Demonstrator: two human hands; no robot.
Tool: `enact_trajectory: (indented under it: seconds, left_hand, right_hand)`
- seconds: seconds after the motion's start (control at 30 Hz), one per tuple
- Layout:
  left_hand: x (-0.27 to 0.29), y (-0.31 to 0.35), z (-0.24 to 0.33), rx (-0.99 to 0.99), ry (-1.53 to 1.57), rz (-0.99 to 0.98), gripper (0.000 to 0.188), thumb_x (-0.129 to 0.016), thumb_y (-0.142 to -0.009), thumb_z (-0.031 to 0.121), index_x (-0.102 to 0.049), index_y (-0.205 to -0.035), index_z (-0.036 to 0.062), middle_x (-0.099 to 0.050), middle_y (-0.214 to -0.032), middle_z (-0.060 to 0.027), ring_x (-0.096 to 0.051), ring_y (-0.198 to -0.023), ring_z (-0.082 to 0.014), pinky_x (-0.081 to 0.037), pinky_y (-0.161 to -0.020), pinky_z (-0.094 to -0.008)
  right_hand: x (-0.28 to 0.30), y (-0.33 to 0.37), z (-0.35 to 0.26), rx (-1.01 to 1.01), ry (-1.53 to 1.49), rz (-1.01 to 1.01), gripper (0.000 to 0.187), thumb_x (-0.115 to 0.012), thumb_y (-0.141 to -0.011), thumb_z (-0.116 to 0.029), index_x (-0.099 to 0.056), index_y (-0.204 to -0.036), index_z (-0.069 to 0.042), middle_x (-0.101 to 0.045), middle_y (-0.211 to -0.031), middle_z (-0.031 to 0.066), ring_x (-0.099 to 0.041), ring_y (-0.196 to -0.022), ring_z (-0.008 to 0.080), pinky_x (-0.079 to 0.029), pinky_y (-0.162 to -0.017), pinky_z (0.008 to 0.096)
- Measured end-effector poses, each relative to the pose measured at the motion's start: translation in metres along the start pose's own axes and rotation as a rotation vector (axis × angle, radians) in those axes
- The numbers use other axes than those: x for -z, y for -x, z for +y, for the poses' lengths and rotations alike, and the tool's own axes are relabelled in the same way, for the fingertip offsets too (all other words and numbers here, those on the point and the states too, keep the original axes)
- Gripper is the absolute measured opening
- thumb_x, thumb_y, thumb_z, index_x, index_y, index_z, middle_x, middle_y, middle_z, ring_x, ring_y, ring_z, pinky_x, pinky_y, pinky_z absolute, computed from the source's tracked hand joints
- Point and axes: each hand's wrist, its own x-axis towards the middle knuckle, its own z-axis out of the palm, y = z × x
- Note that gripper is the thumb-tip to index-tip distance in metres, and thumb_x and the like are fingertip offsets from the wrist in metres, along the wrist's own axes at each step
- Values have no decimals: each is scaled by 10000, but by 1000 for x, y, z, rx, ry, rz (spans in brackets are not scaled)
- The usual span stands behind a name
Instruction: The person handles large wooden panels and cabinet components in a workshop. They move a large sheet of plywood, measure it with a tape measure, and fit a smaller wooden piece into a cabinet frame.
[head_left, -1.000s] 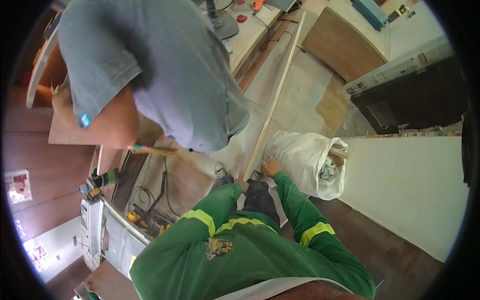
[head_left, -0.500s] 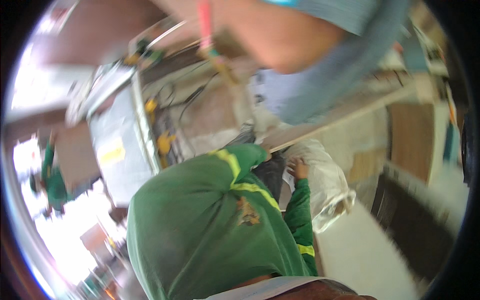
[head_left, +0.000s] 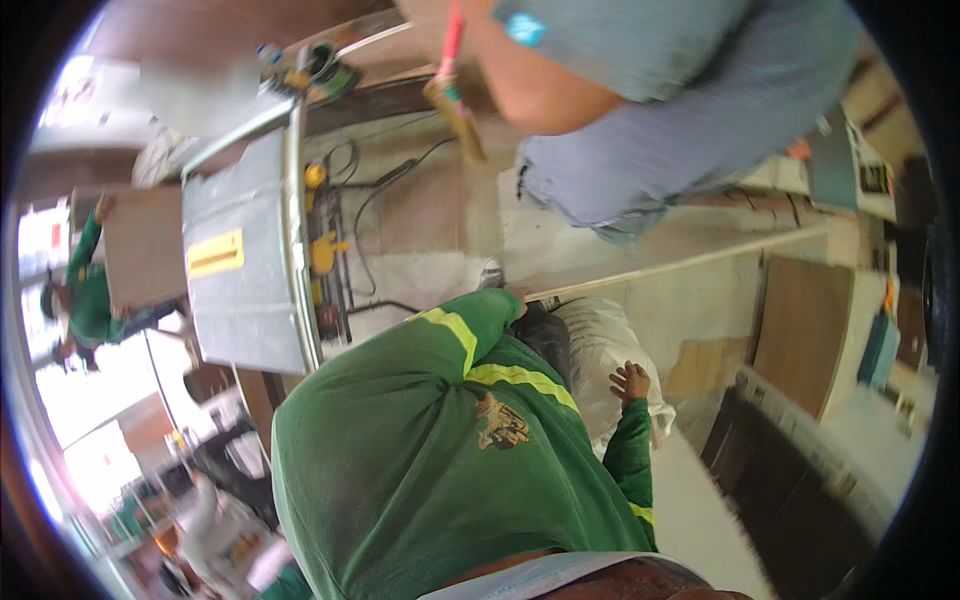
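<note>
My right hand [head_left: 628, 382] is open with fingers spread, over a bulging white sack [head_left: 600, 350]. Only a sliver of my left hand [head_left: 521, 307] shows past its green sleeve; its fingers are hidden. It is near the end of a long board [head_left: 690, 268], whose pale edge runs off to the right. I cannot tell if it grips the board. My dark trouser leg [head_left: 543, 340] lies between the hand and the sack.
Across from me another person in grey [head_left: 640, 170] leans in; a red-handled brush [head_left: 456, 110] hangs by their forearm. At left stands a grey-topped table [head_left: 245, 280] with yellow parts and cables. A green-clad person [head_left: 90, 300] holds a brown panel [head_left: 145, 250]. Cabinet pieces [head_left: 805, 330] stand right.
My right hand has come back from the sack's upper part toward me and to the right. The sack's open, crumpled end has shifted. The whole view has turned slightly.
</note>
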Motion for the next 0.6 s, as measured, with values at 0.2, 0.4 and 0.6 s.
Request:
enact_trajectory:
  seconds: [0.2, 0.4, 0.6]
  left_hand:
    - [19, -11, -2, 14, 287, 87, 577, -579, -843, 143, -497, -1414, 137, -618, -1208, -258, -649, -978, -384, -527, -837, -496]
    - [67, 8, 10, -80, 261, 66, 680, -682, -793, 246, -475, -1423, 97, -638, -1187, -239, -631, -1059, -358, -495, -944, -446]
    - [58, -12, -23, -223, 231, 196, 547, -624, -832, 219, -546, -1360, 100, -642, -1220, -222, -602, -1155, -364, -466, -1003, -420]
  right_hand:
    - [-13, 21, 19, 31, -98, 4, 679, -615, -915, -262, -304, -1478, -46, -650, -1081, 153, -695, -820, 290, -518, -612, 407]
    - [-55, 27, 57, 98, -57, -10, 510, -604, -925, -229, -463, -1376, -35, -672, -1052, 160, -681, -839, 263, -581, -656, 443]
    - [-35, 11, 72, -7, 89, -87, 509, -623, -907, -261, -512, -1350, -37, -693, -1059, 151, -702, -844, 270, -576, -636, 437]
